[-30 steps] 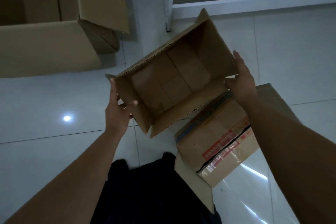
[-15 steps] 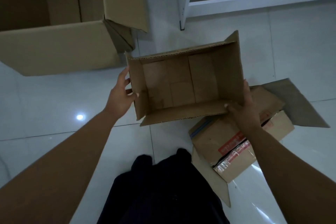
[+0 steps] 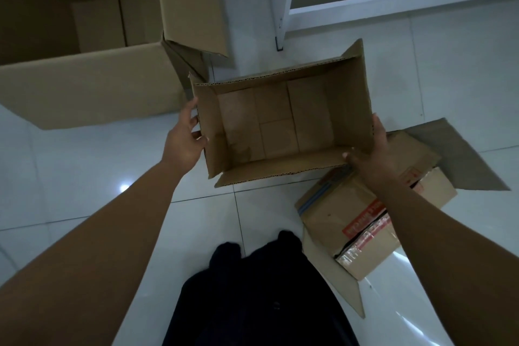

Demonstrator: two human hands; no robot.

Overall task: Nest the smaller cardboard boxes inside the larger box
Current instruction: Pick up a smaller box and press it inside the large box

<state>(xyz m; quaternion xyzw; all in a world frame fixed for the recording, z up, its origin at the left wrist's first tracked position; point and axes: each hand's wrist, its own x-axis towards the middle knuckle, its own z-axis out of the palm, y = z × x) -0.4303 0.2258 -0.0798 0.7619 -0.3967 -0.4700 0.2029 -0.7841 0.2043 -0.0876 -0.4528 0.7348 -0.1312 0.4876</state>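
Note:
I hold an open, empty medium cardboard box [image 3: 280, 126] in the air above the tiled floor, its opening facing me. My left hand [image 3: 184, 139] grips its left wall, thumb on the rim. My right hand [image 3: 370, 149] grips its right near corner. The large open box [image 3: 92, 87] stands at the upper left, flaps up, its inside dark. A smaller taped box [image 3: 351, 222] with red-printed tape lies on the floor at the lower right, partly behind my right forearm.
White glossy floor tiles [image 3: 84, 171] surround the boxes. A white frame post [image 3: 283, 8] and rail stand at the top centre and right. A loose cardboard flap [image 3: 460, 160] lies right of the taped box. My dark trousers [image 3: 258, 295] fill the bottom centre.
The held box has turned from a diagonal tilt to nearly level and shifted left, closer to the large box. Both hands kept their grip.

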